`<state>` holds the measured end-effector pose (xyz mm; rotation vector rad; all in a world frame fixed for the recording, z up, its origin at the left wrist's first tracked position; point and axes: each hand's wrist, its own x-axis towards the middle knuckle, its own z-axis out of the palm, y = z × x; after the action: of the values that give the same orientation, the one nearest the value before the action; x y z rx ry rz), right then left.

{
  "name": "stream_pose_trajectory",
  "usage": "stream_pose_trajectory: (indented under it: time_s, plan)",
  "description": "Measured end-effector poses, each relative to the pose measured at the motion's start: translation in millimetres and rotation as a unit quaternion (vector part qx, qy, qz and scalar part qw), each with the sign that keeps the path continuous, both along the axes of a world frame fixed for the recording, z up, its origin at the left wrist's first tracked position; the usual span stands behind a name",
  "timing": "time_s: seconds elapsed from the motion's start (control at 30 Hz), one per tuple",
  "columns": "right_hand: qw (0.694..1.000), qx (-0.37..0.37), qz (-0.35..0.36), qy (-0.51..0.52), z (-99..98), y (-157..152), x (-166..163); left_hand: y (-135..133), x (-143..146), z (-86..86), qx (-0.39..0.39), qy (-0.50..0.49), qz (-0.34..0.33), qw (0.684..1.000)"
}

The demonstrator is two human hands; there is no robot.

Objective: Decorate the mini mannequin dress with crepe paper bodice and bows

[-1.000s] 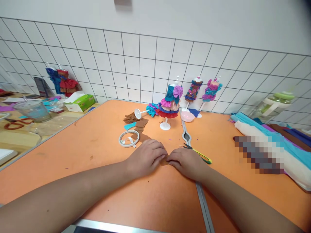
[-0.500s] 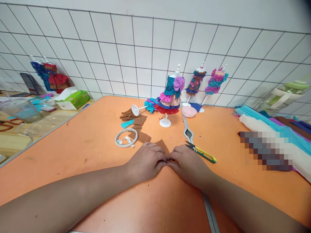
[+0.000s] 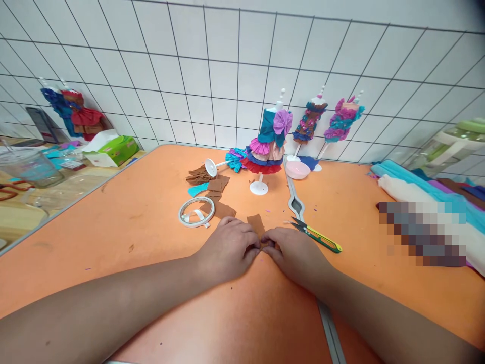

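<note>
A small piece of brown crepe paper [image 3: 255,222] lies between my hands, its far end showing beyond my fingers. My left hand [image 3: 231,247] pinches its near end, thumb and fingertips pressed together. My right hand [image 3: 295,253] pinches the same edge from the other side, the two sets of fingertips almost touching. What the fingertips cover is hidden. To the left of my left hand lies a roll of white tape [image 3: 196,222] with a loose strip inside the ring. Thread snips [image 3: 320,240] with yellow and green handles lie just beyond my right hand.
More brown paper pieces [image 3: 223,209] lie behind the tape. A mini mannequin in a layered paper dress [image 3: 265,146] stands at the back, near a pink bowl [image 3: 298,170]. Crepe paper rolls [image 3: 413,197] lie at right; a tissue pack [image 3: 117,150] sits at left.
The view has shifted slightly. My hands stay pinched at the brown paper's near edge, with a little more of its far end showing between them.
</note>
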<state>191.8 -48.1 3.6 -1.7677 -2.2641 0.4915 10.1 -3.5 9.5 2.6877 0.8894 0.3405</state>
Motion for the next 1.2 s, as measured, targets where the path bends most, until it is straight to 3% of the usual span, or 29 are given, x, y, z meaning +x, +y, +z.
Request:
stream_pose_trajectory:
  time_s: [0.43,0.8,1.2]
  plan:
    - [1.0,0.008,-0.012,0.0,-1.4,-0.2,-1.5,-0.1,-1.7,-0.5,0.047,0.014,0.01,0.999]
    - [1.0,0.007,-0.005,-0.016,-0.5,0.0,-2.2,1.8,0.1,-0.7,0.01,0.034,0.019,0.999]
    - [0.998,0.032,-0.005,-0.056,-1.7,-1.1,-3.6,2.1,-0.2,0.0,0.048,0.028,0.004,0.998]
